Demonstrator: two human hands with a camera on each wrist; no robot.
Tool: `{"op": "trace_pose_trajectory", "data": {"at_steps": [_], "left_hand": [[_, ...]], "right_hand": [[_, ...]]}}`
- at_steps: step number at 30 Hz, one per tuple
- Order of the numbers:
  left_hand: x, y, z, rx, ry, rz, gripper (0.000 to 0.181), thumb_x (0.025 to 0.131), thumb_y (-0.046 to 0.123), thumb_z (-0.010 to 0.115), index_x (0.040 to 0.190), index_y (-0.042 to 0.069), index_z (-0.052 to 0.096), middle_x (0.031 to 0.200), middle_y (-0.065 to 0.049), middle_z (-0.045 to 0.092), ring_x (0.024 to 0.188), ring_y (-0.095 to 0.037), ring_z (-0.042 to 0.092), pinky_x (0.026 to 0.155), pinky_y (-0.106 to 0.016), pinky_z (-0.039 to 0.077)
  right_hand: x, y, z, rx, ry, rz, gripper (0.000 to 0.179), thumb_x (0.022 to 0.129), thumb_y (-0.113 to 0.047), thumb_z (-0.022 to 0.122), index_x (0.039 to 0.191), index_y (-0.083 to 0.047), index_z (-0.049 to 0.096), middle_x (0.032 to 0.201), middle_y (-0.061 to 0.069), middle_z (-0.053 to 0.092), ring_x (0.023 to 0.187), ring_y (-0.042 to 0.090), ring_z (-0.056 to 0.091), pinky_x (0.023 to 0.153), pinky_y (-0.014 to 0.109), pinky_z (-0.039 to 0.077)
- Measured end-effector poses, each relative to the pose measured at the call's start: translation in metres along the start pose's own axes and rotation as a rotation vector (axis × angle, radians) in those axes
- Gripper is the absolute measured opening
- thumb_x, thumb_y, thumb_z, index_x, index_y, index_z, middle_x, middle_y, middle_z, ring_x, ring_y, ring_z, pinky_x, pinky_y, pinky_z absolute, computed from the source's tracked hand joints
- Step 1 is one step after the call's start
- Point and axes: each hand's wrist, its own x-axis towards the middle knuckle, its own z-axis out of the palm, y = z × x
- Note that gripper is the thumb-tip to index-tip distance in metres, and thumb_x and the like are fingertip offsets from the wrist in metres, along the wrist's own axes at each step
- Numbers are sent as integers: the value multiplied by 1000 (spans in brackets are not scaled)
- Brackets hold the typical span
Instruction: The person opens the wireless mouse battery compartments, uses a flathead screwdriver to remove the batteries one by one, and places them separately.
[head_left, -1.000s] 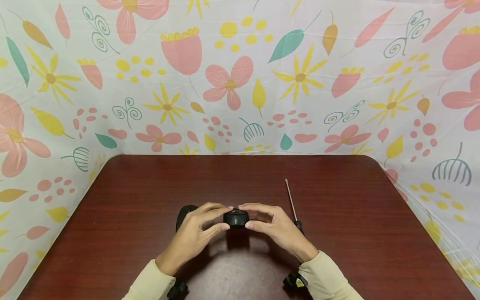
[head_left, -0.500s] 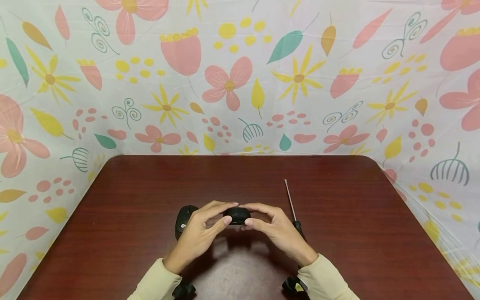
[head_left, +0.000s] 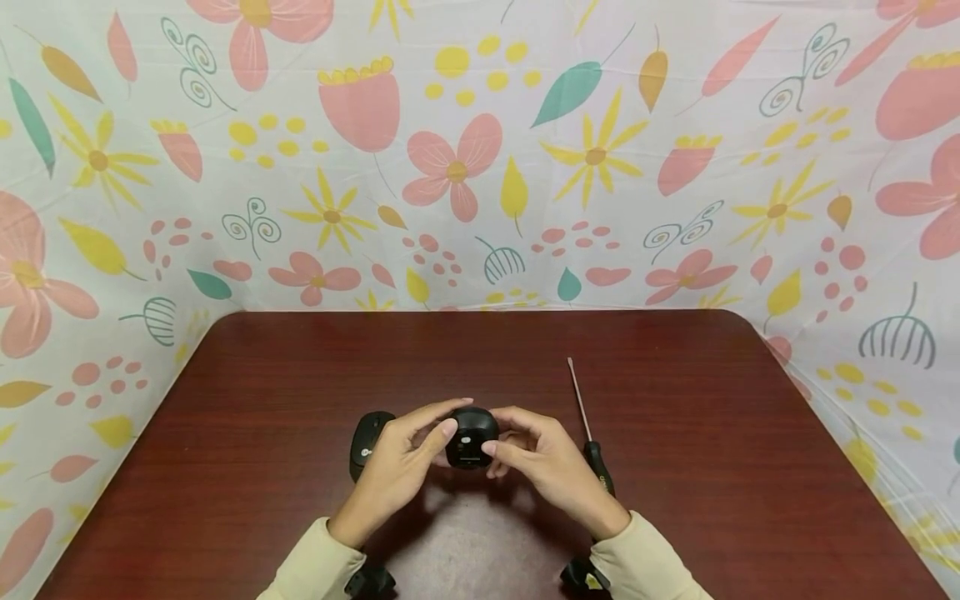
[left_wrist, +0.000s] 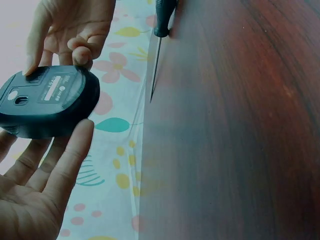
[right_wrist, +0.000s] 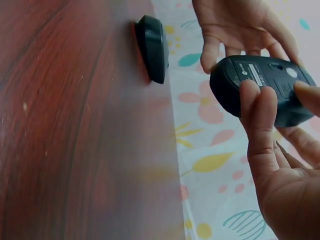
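A black computer mouse (head_left: 472,440) is held above the table between both hands, its underside turned up toward the head camera. My left hand (head_left: 397,462) grips one side, thumb on the near edge and fingers around the far side. From the other side my right hand (head_left: 551,467) holds it, with the thumb pressed on the underside. The left wrist view shows a label, a sensor opening and a round pale spot on the mouse (left_wrist: 52,97). Two fingertips of the right hand (right_wrist: 285,185) lie over its label end in the right wrist view.
A second black mouse (head_left: 366,443) sits on the brown table (head_left: 262,400), just left of the left hand. Beyond the right hand lies a screwdriver (head_left: 596,465), its shaft pointing away. A flower-patterned cloth (head_left: 457,242) stands behind the table and along its sides.
The held mouse has been tilted in the hands, from its edge facing the head camera to its underside. Both hands shifted slightly; the right fingers have moved below it.
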Motion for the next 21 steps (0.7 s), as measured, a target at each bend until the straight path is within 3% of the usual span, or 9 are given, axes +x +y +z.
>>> {"op": "trace_pose_trajectory", "data": {"at_steps": [6,14,21], "left_hand": [[-1,-1,1,-33,-4,-4,41,108,19,61,149,21,60,128,-18,72,94,-16,78,73,-38,68],[-4,-2,3,16,33,0,50,103,17,69,150,29,58,111,-13,75,84,-14,74,63,-43,66],[-6,-2,6,-14,86,1,50,100,12,71,148,20,60,111,-14,74,90,-12,72,66,-31,66]], "right_hand": [[-2,-5,1,43,34,41,30,104,-15,66,129,2,66,102,21,70,68,18,72,66,39,65],[-2,-10,3,96,66,102,33,105,-17,64,131,4,64,101,17,73,65,17,71,63,32,64],[-2,-12,7,27,135,89,30,102,-16,68,128,1,68,97,14,73,62,14,66,60,32,62]]}}
